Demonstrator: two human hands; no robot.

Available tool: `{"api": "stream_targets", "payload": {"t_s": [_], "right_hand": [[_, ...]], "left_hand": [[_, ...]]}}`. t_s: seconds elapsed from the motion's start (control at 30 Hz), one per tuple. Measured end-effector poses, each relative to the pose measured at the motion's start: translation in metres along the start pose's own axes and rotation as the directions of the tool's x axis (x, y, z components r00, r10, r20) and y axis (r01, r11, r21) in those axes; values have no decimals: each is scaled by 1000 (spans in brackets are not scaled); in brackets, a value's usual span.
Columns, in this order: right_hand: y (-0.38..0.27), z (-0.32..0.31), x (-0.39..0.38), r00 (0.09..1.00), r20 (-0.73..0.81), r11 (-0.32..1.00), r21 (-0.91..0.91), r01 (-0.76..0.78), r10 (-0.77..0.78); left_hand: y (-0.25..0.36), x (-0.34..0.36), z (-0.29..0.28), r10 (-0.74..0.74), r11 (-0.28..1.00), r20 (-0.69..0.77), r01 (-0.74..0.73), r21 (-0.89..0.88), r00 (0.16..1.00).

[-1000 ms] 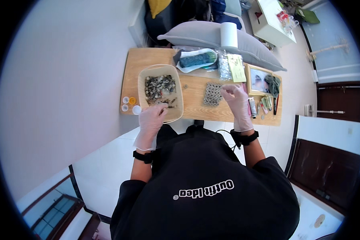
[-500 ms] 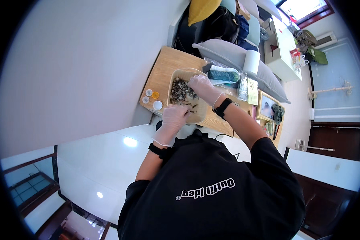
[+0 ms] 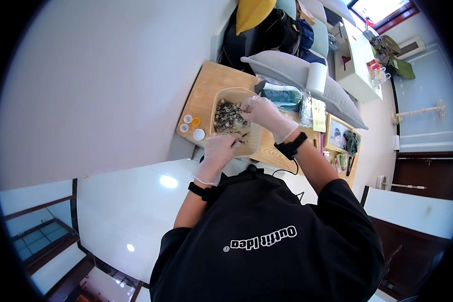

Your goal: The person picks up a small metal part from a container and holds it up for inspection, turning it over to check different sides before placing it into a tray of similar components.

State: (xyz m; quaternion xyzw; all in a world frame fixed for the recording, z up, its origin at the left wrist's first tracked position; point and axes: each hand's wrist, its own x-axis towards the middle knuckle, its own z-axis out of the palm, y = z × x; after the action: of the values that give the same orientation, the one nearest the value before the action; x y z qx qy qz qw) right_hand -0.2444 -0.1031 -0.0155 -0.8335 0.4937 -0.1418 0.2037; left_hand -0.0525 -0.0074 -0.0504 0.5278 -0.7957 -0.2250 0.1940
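Observation:
A cream plastic tub [image 3: 254, 143] stands on a wooden table, holding a heap of small grey, white and dark pieces [image 3: 227, 115] too small to name. My left hand [image 3: 220, 151], in a thin clear glove, is closed at the tub's near edge; small dark slivers show by its fingertips, and I cannot make out whether they are gripped. My right hand [image 3: 262, 113], gloved the same way, reaches over the tub's right side with fingertips pinched together above the heap. Whatever may be in that pinch is hidden. Both wrists wear black bands.
Left of the tub lie a white cap [image 3: 199, 134], an orange cap [image 3: 196, 122] and small clear lids. To the right are a green-blue package [image 3: 282, 95], a white paper roll [image 3: 316, 78], a framed picture [image 3: 337, 135] and grey cushions. A wall [image 3: 105, 90] borders the table's left.
My right hand has drawn back slightly to the right and nearer, away from the far part of the tub. My left hand stays almost where it was.

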Motion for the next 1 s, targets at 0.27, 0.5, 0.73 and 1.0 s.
{"api": "stream_targets", "payload": {"t_s": [0.27, 0.5, 0.73, 1.0], "right_hand": [[5, -70, -106, 922, 86, 563, 769, -303, 378], [32, -55, -170, 832, 99, 86, 981, -173, 546], [-2, -53, -153, 860, 29, 145, 982, -119, 509], [-41, -65, -142, 888, -181, 333, 942, 34, 422]], "left_hand": [[-2, 1, 5, 6, 999, 22, -8, 54, 1000], [3, 11, 4, -83, 985, 188, 52, 166, 979], [56, 31, -29, 160, 962, -86, -175, -209, 983], [106, 35, -35, 75, 656, -36, -76, -751, 997]]}}
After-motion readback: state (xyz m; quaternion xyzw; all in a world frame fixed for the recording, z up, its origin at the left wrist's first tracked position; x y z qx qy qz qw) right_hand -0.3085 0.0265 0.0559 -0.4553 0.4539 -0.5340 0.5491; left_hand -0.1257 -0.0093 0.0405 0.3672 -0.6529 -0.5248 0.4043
